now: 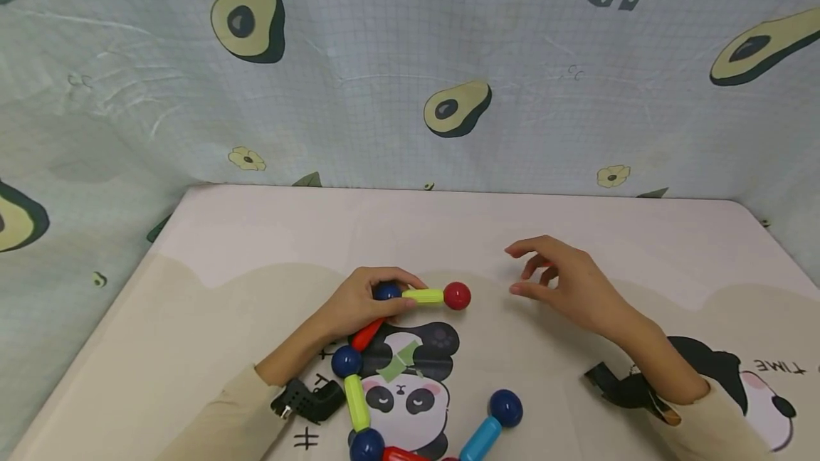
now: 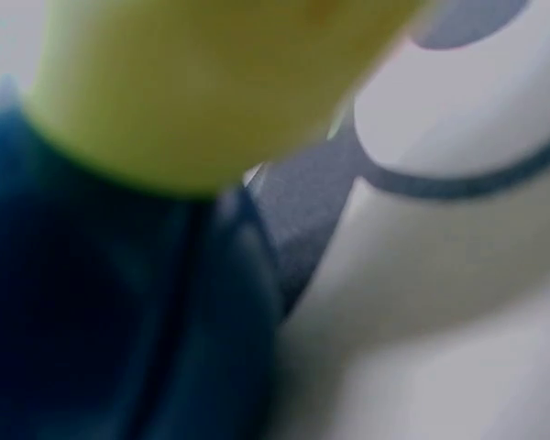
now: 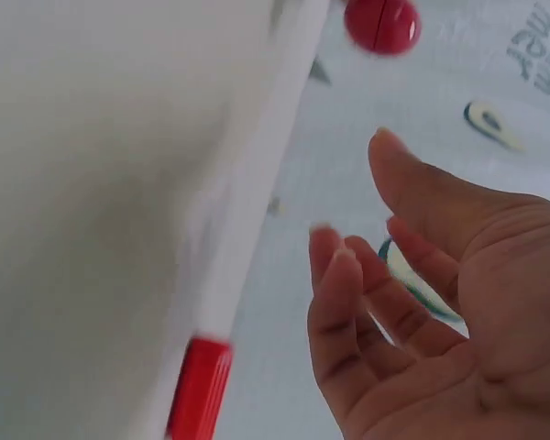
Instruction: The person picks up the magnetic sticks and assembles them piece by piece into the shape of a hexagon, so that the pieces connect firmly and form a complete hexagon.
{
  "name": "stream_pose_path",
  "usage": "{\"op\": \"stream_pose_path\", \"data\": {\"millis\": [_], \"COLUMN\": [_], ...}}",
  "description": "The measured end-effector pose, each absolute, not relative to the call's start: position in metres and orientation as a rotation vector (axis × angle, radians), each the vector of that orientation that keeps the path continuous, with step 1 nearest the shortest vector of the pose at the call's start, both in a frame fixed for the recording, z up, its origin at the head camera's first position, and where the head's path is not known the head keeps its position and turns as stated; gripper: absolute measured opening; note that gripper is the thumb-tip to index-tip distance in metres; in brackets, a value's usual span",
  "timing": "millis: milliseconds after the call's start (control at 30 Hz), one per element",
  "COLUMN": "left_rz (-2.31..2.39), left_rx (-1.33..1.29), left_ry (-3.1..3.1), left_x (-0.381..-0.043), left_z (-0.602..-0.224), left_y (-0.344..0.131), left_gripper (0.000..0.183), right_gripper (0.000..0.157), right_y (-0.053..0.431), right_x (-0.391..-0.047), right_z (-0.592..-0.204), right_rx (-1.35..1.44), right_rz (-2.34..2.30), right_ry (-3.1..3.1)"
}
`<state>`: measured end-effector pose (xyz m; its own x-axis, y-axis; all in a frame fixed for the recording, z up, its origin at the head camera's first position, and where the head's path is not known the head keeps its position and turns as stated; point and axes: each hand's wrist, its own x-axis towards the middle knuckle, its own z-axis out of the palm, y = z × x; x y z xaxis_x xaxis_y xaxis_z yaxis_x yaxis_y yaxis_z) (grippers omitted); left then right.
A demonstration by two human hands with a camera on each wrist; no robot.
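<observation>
My left hand [image 1: 361, 297] grips a dark blue ball [image 1: 387, 291] and the near end of a yellow-green rod [image 1: 424, 296], which carries a red ball [image 1: 458, 296] at its far end. From the held ball, a red rod [image 1: 367, 335] runs down to another blue ball [image 1: 347, 361]. The chain goes on through a second yellow-green rod [image 1: 356, 403] to a blue ball [image 1: 367, 445] at the bottom edge. My right hand [image 1: 570, 287] hovers with fingers bent and apart, nothing in its grasp. A red rod [image 3: 199, 390] lies beyond it.
A light blue rod [image 1: 480, 438] with a blue ball [image 1: 506, 407] angles up at the bottom centre. Panda pictures are printed on the pale table [image 1: 256, 233]. Behind the table hangs an avocado-patterned curtain [image 1: 359, 34]. Each wrist wears a black camera [image 1: 310, 400].
</observation>
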<state>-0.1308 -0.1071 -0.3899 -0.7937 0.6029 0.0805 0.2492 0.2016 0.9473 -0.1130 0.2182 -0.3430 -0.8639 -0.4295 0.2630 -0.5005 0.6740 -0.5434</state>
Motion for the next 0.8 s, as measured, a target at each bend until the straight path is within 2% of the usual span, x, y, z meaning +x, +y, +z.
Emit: {"op": "stream_pose_path", "data": {"millis": [300,800], "left_rz": [1.63,1.629], "left_rx": [0.811,0.81], "left_ry": [2.162,2.158], "left_x": [-0.131,-0.131], "left_z": [-0.39,-0.39], "left_y": [-0.106,-0.107], "left_gripper": [0.024,0.024], "right_gripper": [0.048,0.035], "right_y": [0.263,0.273], "right_x": [-0.122,-0.129], "right_z": [-0.359,-0.373], "right_rx": [0.524,0.515], "right_rz": [0.739,0.752], "right_ry": [-2.817,-2.833]}}
